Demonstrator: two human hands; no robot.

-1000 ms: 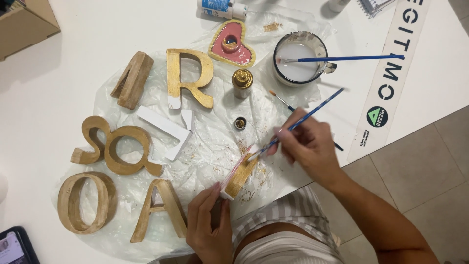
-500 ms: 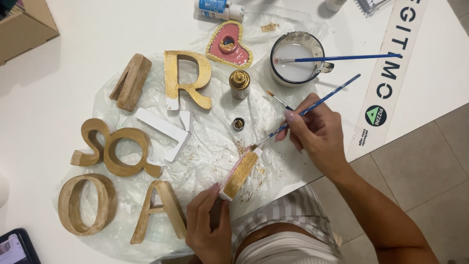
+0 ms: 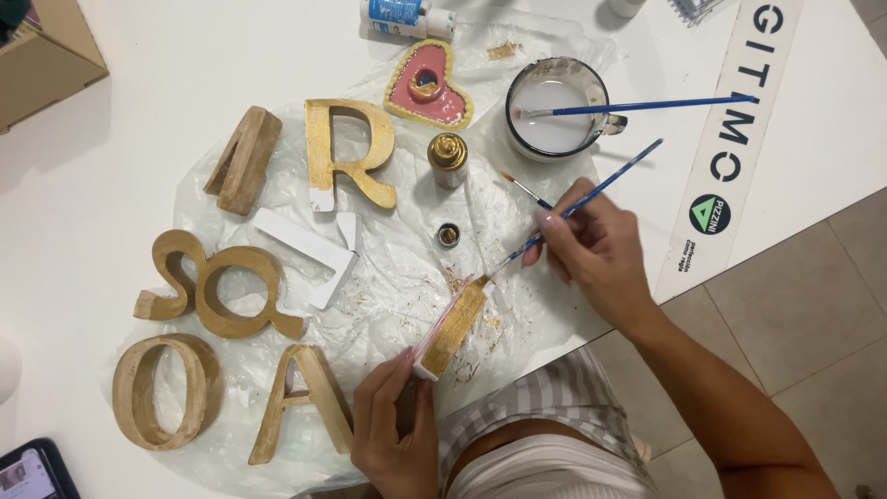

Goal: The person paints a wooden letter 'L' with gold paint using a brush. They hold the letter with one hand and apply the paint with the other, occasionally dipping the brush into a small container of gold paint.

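My left hand (image 3: pixel 395 430) grips the near end of a small wooden piece (image 3: pixel 450 325), gold on its edge and pink on its face, tilted on edge over the plastic sheet (image 3: pixel 397 268). My right hand (image 3: pixel 596 249) holds a thin blue paintbrush (image 3: pixel 591 196); its tip touches the far end of the piece. A small gold paint bottle (image 3: pixel 448 159) stands uncapped, with its cap (image 3: pixel 448 235) lying close by on the sheet.
Gold wooden letters lie on the sheet: an R (image 3: pixel 349 152), an A (image 3: pixel 300 399), an O (image 3: pixel 164 390) and others. A white letter (image 3: pixel 309 251), a pink heart (image 3: pixel 430 91), a water cup (image 3: pixel 556 106) with a brush, a cardboard box (image 3: pixel 42 55) and a phone (image 3: pixel 28 471) are around.
My right hand has shifted slightly right and back, the brush tip sliding to the far end of the piece. The piece has turned a little more upright in my left hand.
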